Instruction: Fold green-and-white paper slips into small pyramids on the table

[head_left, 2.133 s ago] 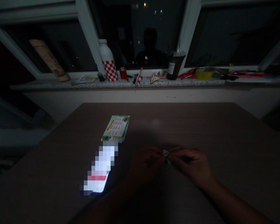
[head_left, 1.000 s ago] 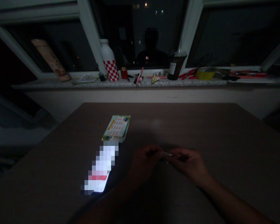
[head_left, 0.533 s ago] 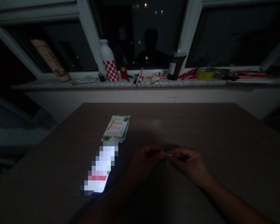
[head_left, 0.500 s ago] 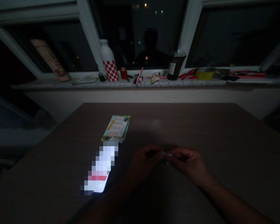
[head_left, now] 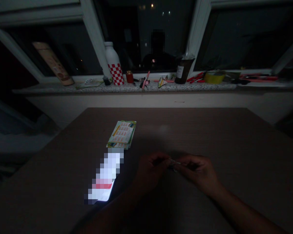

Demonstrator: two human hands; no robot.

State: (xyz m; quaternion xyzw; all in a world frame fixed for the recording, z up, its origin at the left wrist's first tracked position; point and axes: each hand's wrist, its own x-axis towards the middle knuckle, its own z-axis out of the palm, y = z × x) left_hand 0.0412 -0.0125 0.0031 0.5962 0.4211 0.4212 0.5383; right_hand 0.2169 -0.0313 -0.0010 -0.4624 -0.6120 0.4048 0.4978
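Between my two hands is a small, pale, crumpled or folded piece that looks like paper (head_left: pixel 174 164); the dim light hides its details. My left hand (head_left: pixel 151 170) pinches its left side between thumb and fingertips. On the other side, my right hand (head_left: pixel 199 170) grips it in the same pinched way. Both hands are just above the dark wooden table (head_left: pixel 210 130). To the left lies a small stack of printed cards (head_left: pixel 122 132) with green edges and rows of red print. Nearer me, a phone (head_left: pixel 104 175) glows with its screen blurred out.
A granite windowsill (head_left: pixel 136 88) runs behind the table. It bears a red-checked white bottle (head_left: pixel 114 63), a leaning tan flask (head_left: pixel 53 64), a small red jar (head_left: pixel 129 77), a dark cup (head_left: pixel 183 71), a yellow tape roll (head_left: pixel 214 77) and several pens.
The small piece has tilted slightly between my fingertips, and my right hand has shifted very little. The cards and phone stay where they were.
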